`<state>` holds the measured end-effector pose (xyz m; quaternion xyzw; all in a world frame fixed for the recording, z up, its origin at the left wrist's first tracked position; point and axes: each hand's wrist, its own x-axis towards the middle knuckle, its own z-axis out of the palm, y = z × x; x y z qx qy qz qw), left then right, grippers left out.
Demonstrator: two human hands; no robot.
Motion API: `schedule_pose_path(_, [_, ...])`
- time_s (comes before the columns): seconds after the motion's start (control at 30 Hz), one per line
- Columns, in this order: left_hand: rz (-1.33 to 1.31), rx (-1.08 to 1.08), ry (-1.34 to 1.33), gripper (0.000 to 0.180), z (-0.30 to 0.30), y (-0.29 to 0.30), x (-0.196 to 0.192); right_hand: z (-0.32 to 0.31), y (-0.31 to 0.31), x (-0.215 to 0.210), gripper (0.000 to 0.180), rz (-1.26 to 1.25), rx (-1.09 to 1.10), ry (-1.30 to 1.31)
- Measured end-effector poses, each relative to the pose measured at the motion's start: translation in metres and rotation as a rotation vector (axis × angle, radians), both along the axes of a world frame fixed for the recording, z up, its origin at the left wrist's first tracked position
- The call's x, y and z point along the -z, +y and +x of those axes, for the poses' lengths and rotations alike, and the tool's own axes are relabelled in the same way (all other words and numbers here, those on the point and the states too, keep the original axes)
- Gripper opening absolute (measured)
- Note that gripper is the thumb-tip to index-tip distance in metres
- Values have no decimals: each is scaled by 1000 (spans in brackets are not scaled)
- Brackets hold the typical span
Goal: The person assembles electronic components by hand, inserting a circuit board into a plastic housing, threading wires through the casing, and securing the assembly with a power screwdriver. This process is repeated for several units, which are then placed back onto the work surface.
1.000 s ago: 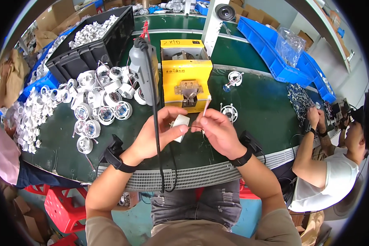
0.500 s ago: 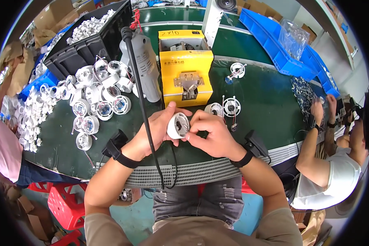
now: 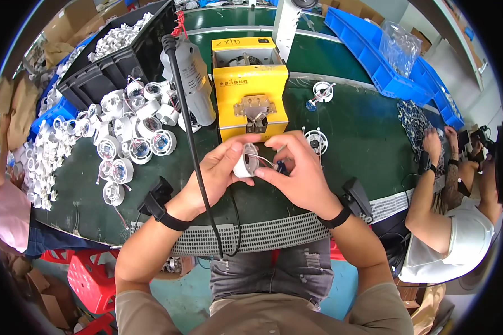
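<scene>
A round white plastic housing (image 3: pixel 245 162) sits gripped in the left hand (image 3: pixel 221 170); the right hand (image 3: pixel 299 173) pinches its thin wires (image 3: pixel 268 162).

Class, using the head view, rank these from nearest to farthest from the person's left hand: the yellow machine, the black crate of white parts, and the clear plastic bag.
From the left hand:
1. Yellow machine, just ahead.
2. Black crate, far left.
3. Clear plastic bag, far right, on the blue bins.

Both forearms are bare, each with a black wristband carrying a boxy black device: one on the left wrist (image 3: pixel 161 205), one on the right wrist (image 3: pixel 349 202). Khaki short sleeves (image 3: pixel 151 312) show at the lower edge, above grey distressed jeans (image 3: pixel 274 273).
</scene>
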<state>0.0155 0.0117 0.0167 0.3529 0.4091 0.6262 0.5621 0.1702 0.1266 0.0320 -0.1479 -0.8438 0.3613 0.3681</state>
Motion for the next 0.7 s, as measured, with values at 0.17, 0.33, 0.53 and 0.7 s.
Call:
schedule_pose_path(0.17, [81, -173, 21, 42, 6, 3, -3, 5, 13, 1, 19, 384, 5, 130])
schedule_pose_path(0.33, [258, -80, -28, 46, 11, 0, -7, 10, 4, -8, 15, -670, -260, 47])
schedule_pose_path(0.53, [215, 17, -137, 45, 16, 0, -2, 5, 3, 3, 19, -544, -387, 161])
schedule_pose_path(0.7, [268, 15, -120, 50, 20, 0, 3, 5, -3, 2, 20, -458, -271, 113])
